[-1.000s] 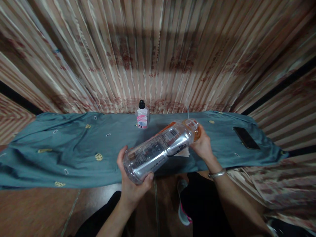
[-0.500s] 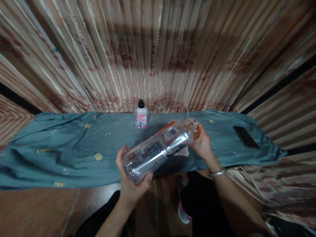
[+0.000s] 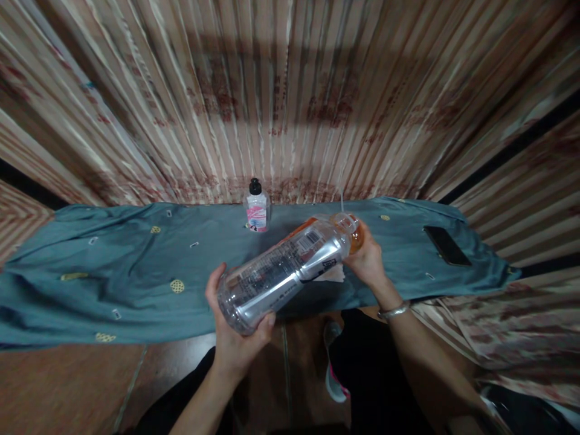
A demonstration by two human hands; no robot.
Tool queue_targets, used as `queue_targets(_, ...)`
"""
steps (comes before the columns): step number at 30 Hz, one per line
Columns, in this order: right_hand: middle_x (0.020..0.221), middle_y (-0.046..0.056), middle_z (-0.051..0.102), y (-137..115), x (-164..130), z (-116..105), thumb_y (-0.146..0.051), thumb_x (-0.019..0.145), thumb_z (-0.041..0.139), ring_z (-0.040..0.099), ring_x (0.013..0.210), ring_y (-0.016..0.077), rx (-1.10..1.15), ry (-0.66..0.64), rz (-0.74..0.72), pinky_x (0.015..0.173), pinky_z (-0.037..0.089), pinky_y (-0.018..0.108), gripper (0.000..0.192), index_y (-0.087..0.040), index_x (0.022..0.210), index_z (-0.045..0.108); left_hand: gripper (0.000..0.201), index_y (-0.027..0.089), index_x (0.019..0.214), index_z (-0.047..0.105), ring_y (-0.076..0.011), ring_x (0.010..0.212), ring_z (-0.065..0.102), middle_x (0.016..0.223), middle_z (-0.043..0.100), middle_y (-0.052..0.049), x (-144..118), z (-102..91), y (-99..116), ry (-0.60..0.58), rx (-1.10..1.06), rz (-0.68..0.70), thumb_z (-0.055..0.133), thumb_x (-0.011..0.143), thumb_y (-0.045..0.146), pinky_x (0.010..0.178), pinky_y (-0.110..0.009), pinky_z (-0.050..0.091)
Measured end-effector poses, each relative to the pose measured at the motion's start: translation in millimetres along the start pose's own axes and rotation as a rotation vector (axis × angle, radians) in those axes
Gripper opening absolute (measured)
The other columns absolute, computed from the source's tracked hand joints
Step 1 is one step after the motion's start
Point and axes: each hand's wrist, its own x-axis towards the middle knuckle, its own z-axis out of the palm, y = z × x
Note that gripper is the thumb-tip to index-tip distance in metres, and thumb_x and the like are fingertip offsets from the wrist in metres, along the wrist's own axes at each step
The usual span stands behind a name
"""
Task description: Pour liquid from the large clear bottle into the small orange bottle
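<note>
so you've got the clear plastic bottle [image 3: 285,269] held up over the teal cloth [image 3: 113,266], tipped almost on its side. its long axis runs on a diagonal: base end down toward you, neck end up and away, pointing roughly to the right of the small pink-labelled bottle [image 3: 257,211] standing at the cloth's back edge. your left hand [image 3: 235,332] is wrapped around the base from underneath, thumb on one side and fingers on the other. your right hand [image 3: 369,263] is closed around the neck end, where there's something orange. both hands are already on it, one at each end; the left is the one closer to your body.

hard to make out: whether that orange bit is a cap or liquid, since your fingers cover it. there's a pale scrap of paper or tissue [image 3: 333,275] peeking out under the bottle, mostly hidden. a dark phone [image 3: 446,244] lies on the cloth well off to the right of the bottle.
</note>
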Motion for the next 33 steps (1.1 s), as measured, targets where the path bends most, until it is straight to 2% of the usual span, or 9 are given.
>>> queue_targets(23, 0.124, 0.015, 0.079, -3.0, 1.0, 1.3, -0.052, 0.068, 0.081, 0.079, 0.108, 0.0343, -0.016, 0.013, -0.042, 0.095, 0.065, 0.048, 0.085, -0.019, 0.142, 0.056, 0.092, 0.023, 0.151, 0.038, -0.024, 0.097, 0.073, 0.116, 0.064, -0.009, 4.9, 1.4, 6.0, 0.008, 0.041, 0.06, 0.087, 0.075, 0.043, 0.08, -0.035, 0.063)
queue_targets(33, 0.119, 0.015, 0.08, -4.4, 1.2, 0.8, -0.055, 0.066, 0.08, 0.08, 0.102, 0.0339, -0.047, 0.019, -0.014, 0.09, 0.066, 0.047, 0.086, -0.018, 0.141, 0.057, 0.097, 0.023, 0.15, 0.035, -0.0262, 0.096, 0.073, 0.116, 0.064, -0.009, 3.4, 0.9, 2.0, 0.025, 0.031, -0.012, 0.087, 0.072, 0.048, 0.081, -0.04, 0.063)
